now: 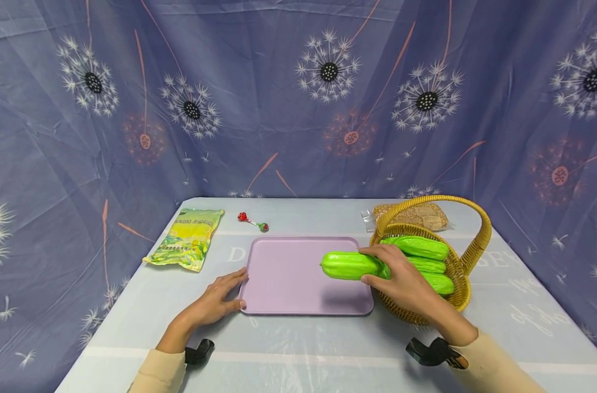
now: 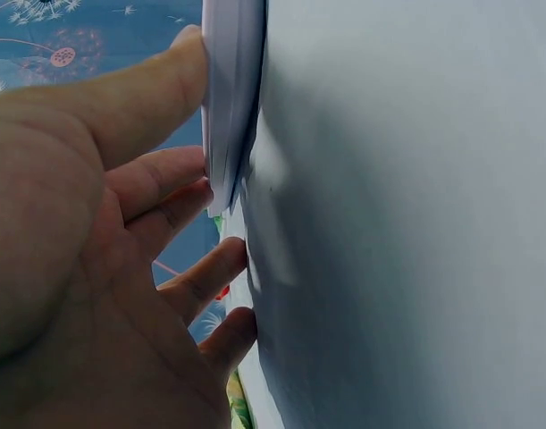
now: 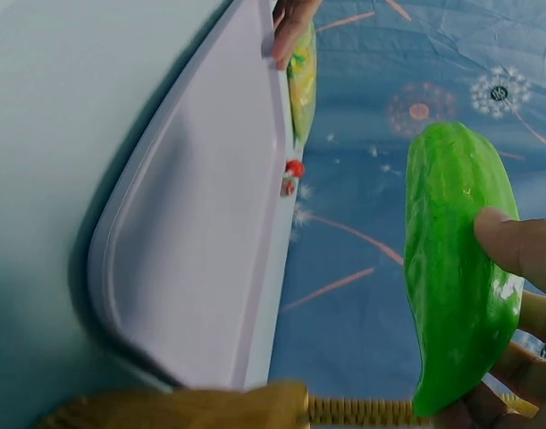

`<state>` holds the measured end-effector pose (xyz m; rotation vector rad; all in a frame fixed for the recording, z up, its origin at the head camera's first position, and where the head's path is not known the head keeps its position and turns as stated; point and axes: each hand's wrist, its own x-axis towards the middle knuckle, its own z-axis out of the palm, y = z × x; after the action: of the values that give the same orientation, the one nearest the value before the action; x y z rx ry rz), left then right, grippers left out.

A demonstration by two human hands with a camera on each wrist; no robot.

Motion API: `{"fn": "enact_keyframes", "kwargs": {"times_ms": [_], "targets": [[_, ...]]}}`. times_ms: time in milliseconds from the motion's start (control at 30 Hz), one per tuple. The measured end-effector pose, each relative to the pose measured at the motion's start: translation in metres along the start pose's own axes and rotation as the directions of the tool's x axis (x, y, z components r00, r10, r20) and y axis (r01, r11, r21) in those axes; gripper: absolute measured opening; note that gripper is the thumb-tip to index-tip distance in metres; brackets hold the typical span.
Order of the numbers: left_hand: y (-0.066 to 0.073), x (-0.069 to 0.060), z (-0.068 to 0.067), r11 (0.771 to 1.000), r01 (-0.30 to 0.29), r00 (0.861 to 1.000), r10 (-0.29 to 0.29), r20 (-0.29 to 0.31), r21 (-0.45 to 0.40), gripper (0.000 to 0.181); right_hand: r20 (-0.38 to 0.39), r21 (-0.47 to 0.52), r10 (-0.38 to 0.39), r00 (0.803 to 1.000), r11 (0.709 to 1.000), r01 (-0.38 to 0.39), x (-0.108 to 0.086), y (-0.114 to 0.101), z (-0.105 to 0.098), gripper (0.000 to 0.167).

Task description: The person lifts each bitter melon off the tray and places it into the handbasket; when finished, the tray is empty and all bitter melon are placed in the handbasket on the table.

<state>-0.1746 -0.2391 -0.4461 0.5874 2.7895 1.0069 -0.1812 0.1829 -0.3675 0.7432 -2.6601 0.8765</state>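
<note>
My right hand (image 1: 399,275) grips a glossy, ridged green cucumber-shaped vegetable (image 1: 348,265) above the right part of a light purple tray (image 1: 288,278). In the right wrist view the thumb lies on one side of the vegetable (image 3: 460,259) and the other fingers are partly hidden behind it. Several like vegetables (image 1: 421,246) lie in a woven basket (image 1: 463,278) under and beside that hand. My left hand (image 1: 217,300) rests at the tray's left edge, its thumb and fingertips touching the rim (image 2: 230,98), fingers fairly straight.
A yellow-green packet (image 1: 187,237) lies at the left of the table. Two wrapped lollipops (image 1: 252,222), one red and one green, lie behind the tray. A clear bag of brown grain-like bits (image 1: 411,215) sits behind the basket, whose tall handle (image 1: 482,229) arches up.
</note>
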Motion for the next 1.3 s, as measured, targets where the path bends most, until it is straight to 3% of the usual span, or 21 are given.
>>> {"fn": "enact_keyframes", "kwargs": {"times_ms": [433,733,1033,1300], "targets": [[-0.001,0.0,0.001,1.0,0.007,1.0,-0.007,0.003,0.002,0.067,-0.068,-0.095,0.014,0.998,0.995,-0.02,-0.027,0.028,-0.028,0.054],[-0.001,0.0,0.002,1.0,0.012,1.0,-0.012,-0.003,-0.005,0.067,-0.07,-0.098,0.062,0.996,0.993,-0.069,-0.043,0.044,-0.042,0.052],[0.0,0.001,0.002,1.0,0.031,0.999,-0.031,0.012,-0.004,0.068,-0.072,-0.139,0.081,0.994,0.986,-0.091,-0.049,0.061,-0.052,0.052],[0.001,0.001,0.0,1.0,0.029,1.0,-0.029,0.006,0.002,0.067,-0.083,-0.113,0.116,0.99,0.986,-0.125,-0.051,0.072,-0.056,0.053]]}}
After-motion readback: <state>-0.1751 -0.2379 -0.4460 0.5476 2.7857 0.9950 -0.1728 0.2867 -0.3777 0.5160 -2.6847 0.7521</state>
